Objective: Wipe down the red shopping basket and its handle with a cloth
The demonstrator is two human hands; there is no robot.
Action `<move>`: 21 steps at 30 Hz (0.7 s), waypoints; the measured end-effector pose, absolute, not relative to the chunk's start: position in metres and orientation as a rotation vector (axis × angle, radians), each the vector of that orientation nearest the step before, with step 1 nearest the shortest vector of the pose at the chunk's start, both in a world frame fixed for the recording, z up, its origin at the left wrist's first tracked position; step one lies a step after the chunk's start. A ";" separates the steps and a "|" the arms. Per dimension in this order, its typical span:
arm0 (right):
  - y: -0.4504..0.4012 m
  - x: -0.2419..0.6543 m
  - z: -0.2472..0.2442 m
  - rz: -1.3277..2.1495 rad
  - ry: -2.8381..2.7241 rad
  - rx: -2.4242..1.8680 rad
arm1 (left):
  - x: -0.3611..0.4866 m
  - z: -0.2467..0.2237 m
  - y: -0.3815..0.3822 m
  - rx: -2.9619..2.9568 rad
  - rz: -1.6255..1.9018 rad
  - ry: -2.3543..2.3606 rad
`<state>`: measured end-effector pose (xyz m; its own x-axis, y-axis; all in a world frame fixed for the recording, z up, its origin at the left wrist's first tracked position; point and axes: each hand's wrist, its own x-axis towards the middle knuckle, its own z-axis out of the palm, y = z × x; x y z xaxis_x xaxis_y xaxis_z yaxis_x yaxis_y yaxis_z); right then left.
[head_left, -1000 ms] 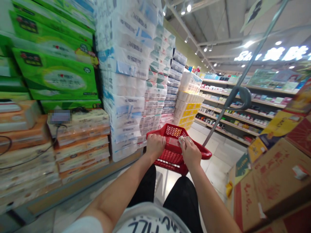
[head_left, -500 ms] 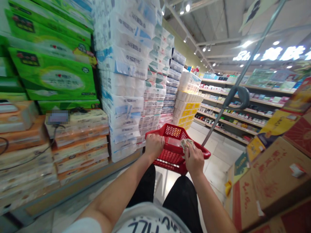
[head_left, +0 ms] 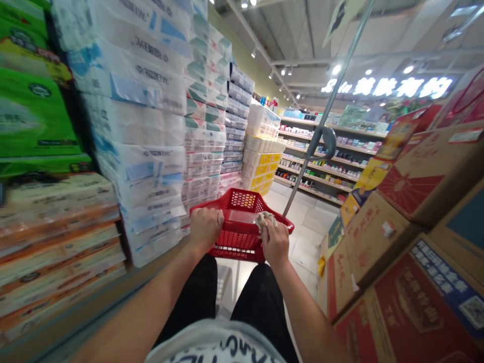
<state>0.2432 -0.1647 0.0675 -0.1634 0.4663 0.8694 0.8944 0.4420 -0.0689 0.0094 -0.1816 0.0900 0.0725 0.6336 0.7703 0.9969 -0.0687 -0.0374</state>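
Note:
A red plastic shopping cart (head_left: 242,238) with a perforated basket stands in front of me. My left hand (head_left: 206,227) is wrapped round the left part of its red handle. My right hand (head_left: 277,243) grips a crumpled, pale cloth (head_left: 266,220), pressed against the handle's right part. Between the hands, a clear strip (head_left: 242,217) covers the middle of the handle. From the cart's right side a thin grey pole (head_left: 302,174) rises at a slant, with a grey hook-shaped piece (head_left: 322,143) partway up and a flag (head_left: 341,17) near the top.
Tall stacks of wrapped tissue paper (head_left: 151,121) line the left side, with green packs (head_left: 34,111) nearest. Cardboard cartons (head_left: 381,242) are piled on the right. A pale tiled floor (head_left: 302,229) runs between them towards stocked shelves (head_left: 321,166) under a lit sign.
The view has shifted to the right and a little forward, showing more of the cartons. Both hands keep their places on the handle, the cloth still in the right one.

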 end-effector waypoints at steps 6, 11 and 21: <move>-0.153 0.242 0.091 -0.470 -1.834 -1.491 | 0.012 0.090 -0.181 -1.784 -0.806 -1.619; -0.152 0.244 0.076 -0.612 -1.757 -1.165 | 0.010 0.089 -0.182 -1.761 -0.829 -1.609; -0.171 0.246 0.096 -0.633 -1.851 -1.249 | 0.011 0.090 -0.182 -1.747 -0.816 -1.588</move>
